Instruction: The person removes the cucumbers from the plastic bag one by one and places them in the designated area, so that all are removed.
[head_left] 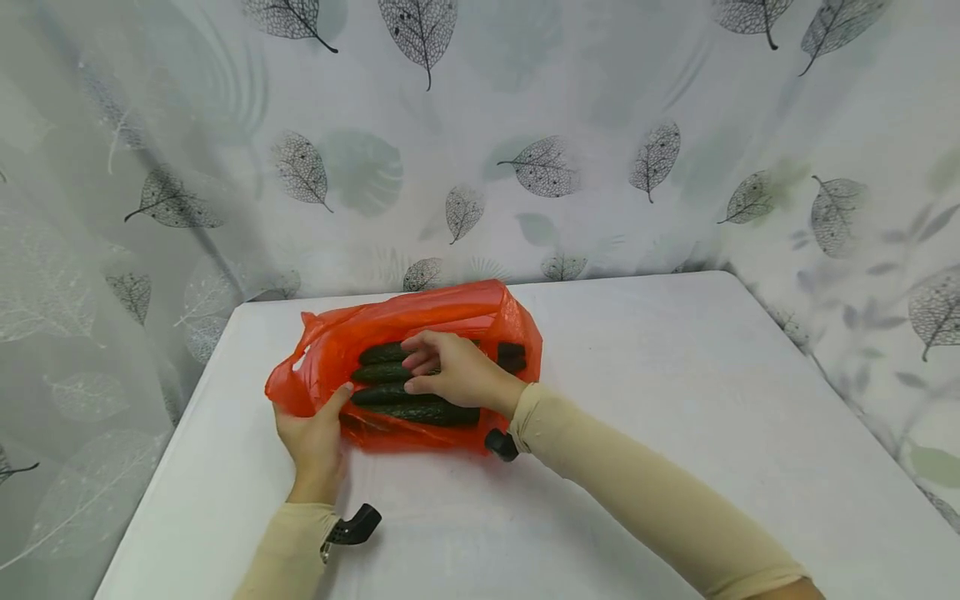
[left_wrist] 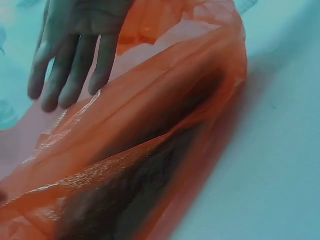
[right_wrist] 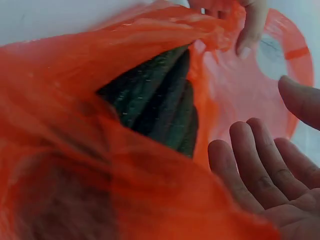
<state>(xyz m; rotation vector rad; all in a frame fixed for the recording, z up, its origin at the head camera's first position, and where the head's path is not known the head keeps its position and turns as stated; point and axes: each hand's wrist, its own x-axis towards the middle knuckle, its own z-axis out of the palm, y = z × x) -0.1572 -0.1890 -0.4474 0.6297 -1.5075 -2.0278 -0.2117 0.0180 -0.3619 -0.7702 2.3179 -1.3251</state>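
Several dark green cucumbers [head_left: 420,412] lie side by side in the mouth of a red plastic bag [head_left: 450,300]. At the bag's left end my left hand [head_left: 311,437] grips the plastic, its thumb on top and its other fingers partly hidden. The right wrist view shows that hand [right_wrist: 252,25] behind the cucumbers [right_wrist: 150,100]. My right hand [head_left: 465,371] is over the cucumbers, fingers loosely bent with nothing in them. In the left wrist view its fingers [left_wrist: 65,70] hang over the bag [left_wrist: 130,110]; in the right wrist view the palm [right_wrist: 295,210] shows.
The bag lies on a white table [head_left: 637,350], toward its back left. Leaf-patterned curtains [head_left: 465,108] stand behind the table and along both sides. A black device [head_left: 356,525] is at my left wrist, another [head_left: 501,445] at my right wrist, beside the bag's front edge.
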